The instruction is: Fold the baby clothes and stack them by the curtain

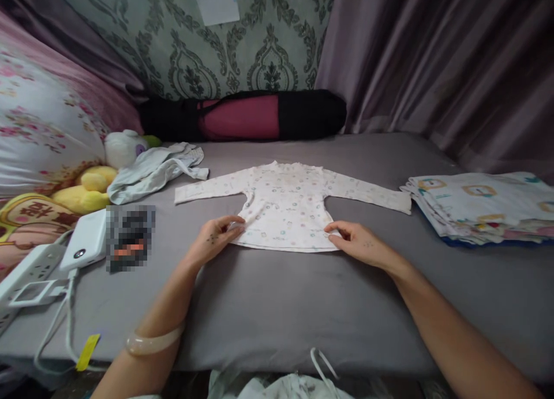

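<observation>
Pinching one shirt (285,209): two hands (212,237) (361,244)

a grey-sheeted bed (281,307) carries a small white printed shirt (285,206), spread flat; right of it sits a stack of folded cloths (480,196), along the far edge lies a long black and maroon bag (238,117), and on the left rest a crumpled pale garment (149,171), a yellow plush toy (86,194), a white power bank (89,234) and a power strip (41,260)
</observation>
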The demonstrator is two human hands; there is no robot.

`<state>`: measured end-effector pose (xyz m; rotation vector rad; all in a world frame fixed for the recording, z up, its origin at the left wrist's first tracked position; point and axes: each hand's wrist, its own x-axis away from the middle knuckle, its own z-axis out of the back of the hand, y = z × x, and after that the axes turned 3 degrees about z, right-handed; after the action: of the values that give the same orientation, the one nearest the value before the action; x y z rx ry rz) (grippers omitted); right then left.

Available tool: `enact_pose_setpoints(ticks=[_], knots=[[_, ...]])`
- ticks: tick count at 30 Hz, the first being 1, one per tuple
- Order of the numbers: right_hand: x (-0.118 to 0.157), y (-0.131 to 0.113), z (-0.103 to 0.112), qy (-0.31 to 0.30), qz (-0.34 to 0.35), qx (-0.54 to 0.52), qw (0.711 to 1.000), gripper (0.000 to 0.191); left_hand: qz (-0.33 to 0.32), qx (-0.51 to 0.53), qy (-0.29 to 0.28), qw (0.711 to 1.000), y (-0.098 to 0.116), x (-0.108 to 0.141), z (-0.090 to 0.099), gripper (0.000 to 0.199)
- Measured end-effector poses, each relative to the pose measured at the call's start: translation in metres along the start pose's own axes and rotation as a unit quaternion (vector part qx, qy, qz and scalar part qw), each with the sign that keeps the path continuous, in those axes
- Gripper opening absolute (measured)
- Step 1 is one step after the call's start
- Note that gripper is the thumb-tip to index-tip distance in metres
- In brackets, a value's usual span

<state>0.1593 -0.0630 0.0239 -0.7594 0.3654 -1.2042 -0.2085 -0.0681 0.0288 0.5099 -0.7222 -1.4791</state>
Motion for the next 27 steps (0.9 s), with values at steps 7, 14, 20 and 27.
enact_pose_setpoints(ticks=[7,14,20,27], knots=[[0.007,-0.008,0.003,-0.029,0.013,0.040,0.999,0.032,-0.004,-0.059,-0.054,0.997,-0.007,0.000,0.008,0.041],[-0.016,-0.008,0.032,-0.040,0.030,0.073,0.996,0.031,-0.172,-0.142,0.008,0.975,0.040,-0.006,-0.011,0.025],[-0.065,-0.001,0.038,0.125,0.010,0.281,0.951,0.025,-0.379,-0.165,-0.141,0.900,0.131,-0.003,-0.103,0.019],[-0.079,0.001,0.035,0.087,0.028,0.364,0.927,0.029,-0.333,-0.242,-0.121,0.903,0.152,0.003,-0.143,0.020]])
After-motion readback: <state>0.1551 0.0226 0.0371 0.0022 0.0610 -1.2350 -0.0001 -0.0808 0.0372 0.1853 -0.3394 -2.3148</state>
